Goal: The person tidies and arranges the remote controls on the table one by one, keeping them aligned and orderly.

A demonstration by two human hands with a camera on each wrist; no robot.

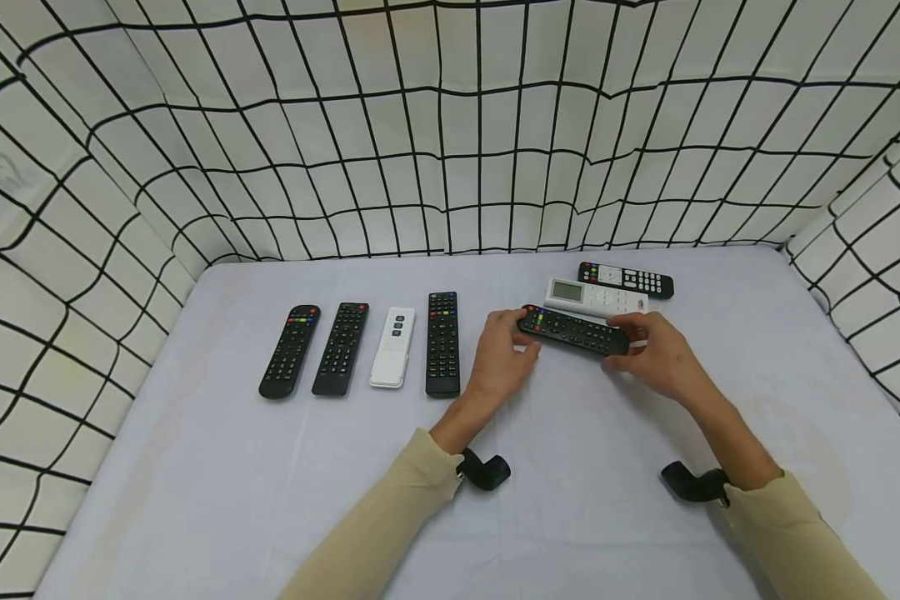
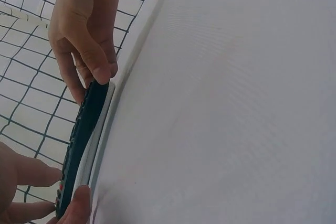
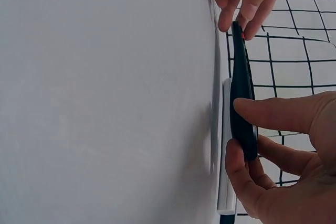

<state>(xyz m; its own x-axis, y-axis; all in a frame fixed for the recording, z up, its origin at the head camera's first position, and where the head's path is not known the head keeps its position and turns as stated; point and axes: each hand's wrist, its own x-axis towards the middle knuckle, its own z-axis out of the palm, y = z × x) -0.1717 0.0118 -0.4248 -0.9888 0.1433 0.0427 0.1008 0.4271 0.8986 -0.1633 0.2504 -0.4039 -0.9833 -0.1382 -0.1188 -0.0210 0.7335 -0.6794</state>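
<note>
A black remote control (image 1: 573, 331) with several coloured buttons is held between both hands, slightly tilted, in front of a white remote with a small screen (image 1: 567, 290). My left hand (image 1: 497, 357) pinches its left end, thumb on the near side and fingers on the far side. At the other end, my right hand (image 1: 657, 357) grips it between thumb and fingers. The right wrist view shows the right thumb pressing the side of the black remote (image 3: 242, 87). In the left wrist view, both hands meet the remote (image 2: 84, 135) at opposite ends.
Behind the white remote lies another black remote (image 1: 626, 280). To the left stand a black remote (image 1: 290, 352), a second black one (image 1: 341, 348), a white one (image 1: 392, 347) and a long black one (image 1: 442, 343). A black grid on white walls (image 1: 457, 125) surrounds the white-covered table (image 1: 217, 483).
</note>
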